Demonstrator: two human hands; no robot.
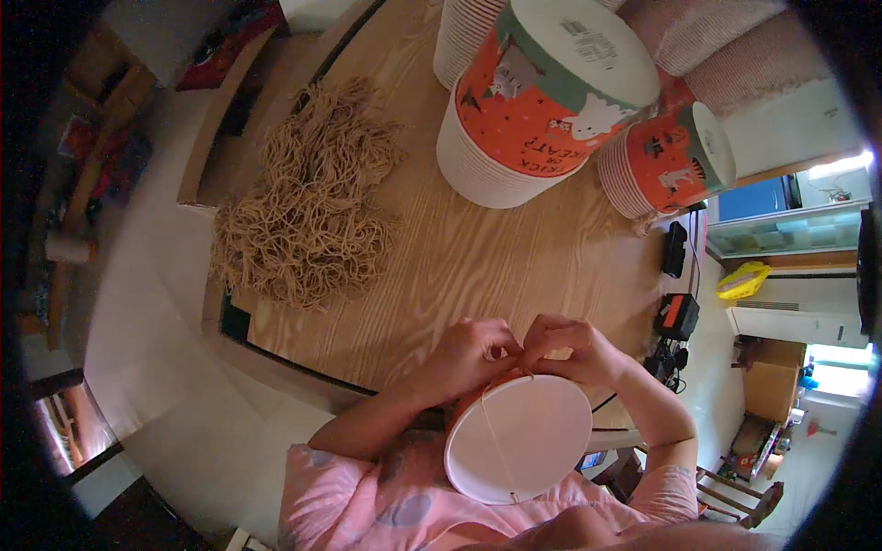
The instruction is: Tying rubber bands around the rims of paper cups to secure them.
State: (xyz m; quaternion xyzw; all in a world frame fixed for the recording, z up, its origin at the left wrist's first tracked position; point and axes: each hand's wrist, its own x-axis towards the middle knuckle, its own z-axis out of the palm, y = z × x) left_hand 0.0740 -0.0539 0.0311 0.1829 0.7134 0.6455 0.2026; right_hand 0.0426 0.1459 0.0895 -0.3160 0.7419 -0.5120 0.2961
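A paper bucket (560, 432) with a white inside and a red outside leans against my front, its open mouth turned up. One thin tan cord (497, 441) runs across that mouth from the far rim to the near one. My left hand (478, 354) and my right hand (571, 349) meet at the far rim. Both are closed in a pinch, fingertips together on the cord end by the rim; the fingers partly hide it. Ahead to the left, a loose heap of tan cords (312, 202) lies on the wooden table (441, 275).
Upside-down nested stacks of orange-and-green paper buckets stand at the back: a large stack (524, 129) and a smaller one (666, 165). More ribbed stacks (726, 55) are behind. Black power adapters (678, 317) with cables lie along the right edge, and a yellow bag (744, 280) is beyond.
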